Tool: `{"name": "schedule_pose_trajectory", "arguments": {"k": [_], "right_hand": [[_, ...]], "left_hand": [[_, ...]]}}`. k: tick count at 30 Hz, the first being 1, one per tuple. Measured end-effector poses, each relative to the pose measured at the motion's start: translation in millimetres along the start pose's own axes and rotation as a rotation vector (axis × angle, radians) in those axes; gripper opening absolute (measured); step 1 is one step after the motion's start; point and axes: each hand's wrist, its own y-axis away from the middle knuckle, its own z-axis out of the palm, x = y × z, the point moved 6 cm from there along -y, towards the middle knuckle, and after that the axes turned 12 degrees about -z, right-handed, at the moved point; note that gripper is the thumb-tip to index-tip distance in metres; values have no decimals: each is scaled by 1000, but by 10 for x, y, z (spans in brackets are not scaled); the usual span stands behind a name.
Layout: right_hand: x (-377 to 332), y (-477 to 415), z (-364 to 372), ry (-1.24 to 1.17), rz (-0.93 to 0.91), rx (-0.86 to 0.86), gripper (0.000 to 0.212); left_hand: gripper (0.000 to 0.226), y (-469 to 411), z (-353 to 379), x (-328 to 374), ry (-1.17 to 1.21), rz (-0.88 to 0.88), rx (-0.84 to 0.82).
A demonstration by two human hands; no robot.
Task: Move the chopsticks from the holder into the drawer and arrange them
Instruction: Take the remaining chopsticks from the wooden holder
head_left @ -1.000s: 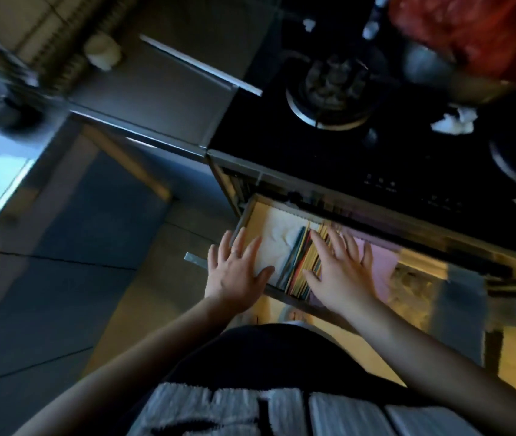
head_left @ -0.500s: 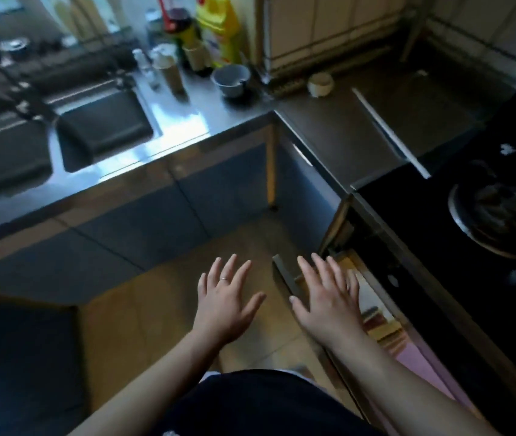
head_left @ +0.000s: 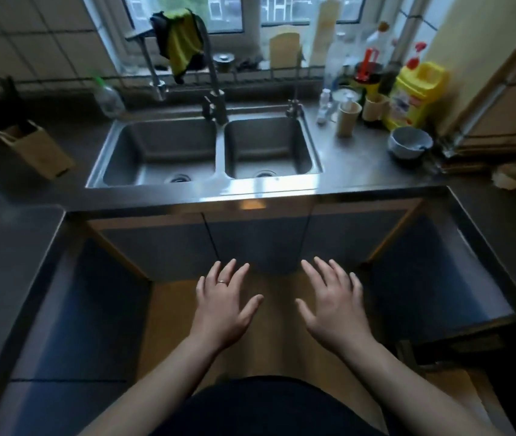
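A: Where are the chopsticks?
B: I can't make them out in this view. Can't pick out the holder or the drawer either. A beige cylindrical cup [head_left: 349, 119] and a second beige cup [head_left: 373, 107] stand upper right on the steel counter [head_left: 360, 166]. Their contents are too blurred to tell.
A: Hands?
B: The left hand [head_left: 222, 305] is lower centre, palm down, fingers spread and relaxed, grasping nothing. It has a thin ring [head_left: 222, 281] on one finger. The right hand [head_left: 333, 305] is beside it, not touching, released the same way, nothing held. Both are over the tan floor [head_left: 269, 350].
A: Any writing?
B: The yellow plastic jug with a red cap [head_left: 417, 92], upper right, has a label, but it's unreadable.
A: Containers?
B: A stainless double sink [head_left: 156, 185] upper centre, with a drain in each basin. A grey-blue round bowl [head_left: 409, 141] sits right of it, near the jug; can't tell what's inside. A light wooden knife block [head_left: 35, 149] at the left edge has a dark handle sticking out. A clear plastic bottle with a green cap [head_left: 109, 97] stands behind the sink's left corner. A yellow-green cloth [head_left: 182, 47] hangs over the tall steel tap [head_left: 215, 102].
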Motion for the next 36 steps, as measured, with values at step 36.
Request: {"name": "schedule_pose_trajectory", "arguments": {"k": [36], "right_hand": [[-3327,-5150,452,-65,-799,-176,67]], "left_hand": [[64,-2588,-1923,-3449,476,-807,369]]}}
